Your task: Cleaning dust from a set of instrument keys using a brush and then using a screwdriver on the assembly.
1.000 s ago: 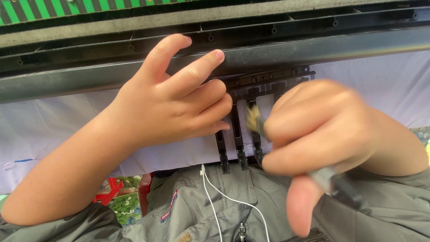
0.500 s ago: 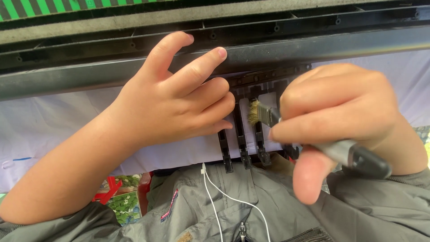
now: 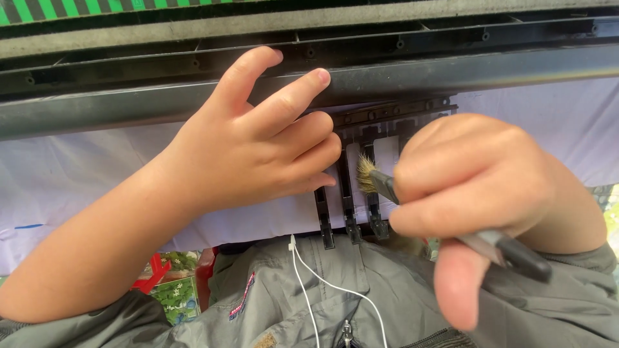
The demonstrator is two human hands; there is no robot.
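While the left hand rests open and empty on the long black housing, the right hand pinches a small brush, its bristles at the black slats under that housing; dust remaining seems unclear, so brushing looks midway

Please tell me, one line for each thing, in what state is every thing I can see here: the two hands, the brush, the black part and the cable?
left hand: open, fingers spread, resting on the black frame
right hand: closed around the brush handle
brush: held, bristles against the black prongs
black frame: lying across the view, dusty
black prongs: hanging from the frame, side by side
white cable: loose, lying on the grey jacket
grey jacket: worn
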